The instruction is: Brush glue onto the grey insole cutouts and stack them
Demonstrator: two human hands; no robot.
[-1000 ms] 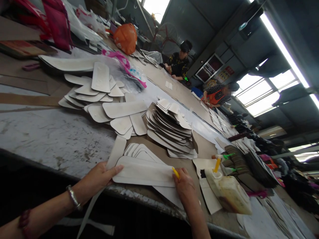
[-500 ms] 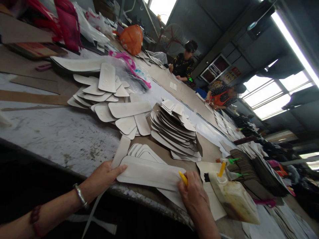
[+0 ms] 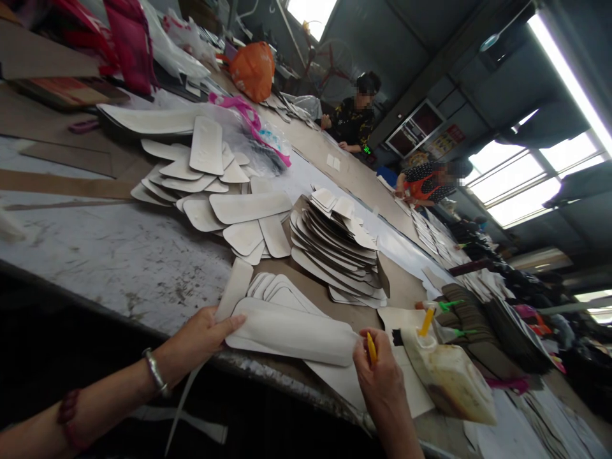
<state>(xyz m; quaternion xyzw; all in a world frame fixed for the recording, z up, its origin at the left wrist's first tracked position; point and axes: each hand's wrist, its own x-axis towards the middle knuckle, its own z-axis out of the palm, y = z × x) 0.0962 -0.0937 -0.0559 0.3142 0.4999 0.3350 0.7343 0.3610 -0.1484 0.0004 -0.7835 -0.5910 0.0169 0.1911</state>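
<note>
My left hand (image 3: 215, 328) pinches the left end of a long white panel with rounded corners (image 3: 291, 335), thumb on top. Closed round a slim yellow stick-like tool (image 3: 371, 348), my right hand (image 3: 382, 376) is at the panel's right end. The tool's working tip is hidden, so I cannot tell its kind. Under the panel lie fanned white pieces (image 3: 277, 290), and a narrow white strip (image 3: 235, 287) sticks up beside my left fingers. Right of my right hand, a cloudy plastic container (image 3: 461, 382) lies tilted with a yellow stick (image 3: 427, 320) in its mouth.
Behind the panel stand a tall stack of curved pieces (image 3: 329, 252) and a loose heap of white pieces (image 3: 205, 182). Dark grey stacked pieces (image 3: 482, 331) lie to the right. Two people work further along the table (image 3: 157, 268). Its worn front edge runs below my hands.
My right hand has moved a little to the right with the yellow tool, off the panel's face to its right end. The tool now points more upright. My left hand keeps its hold.
</note>
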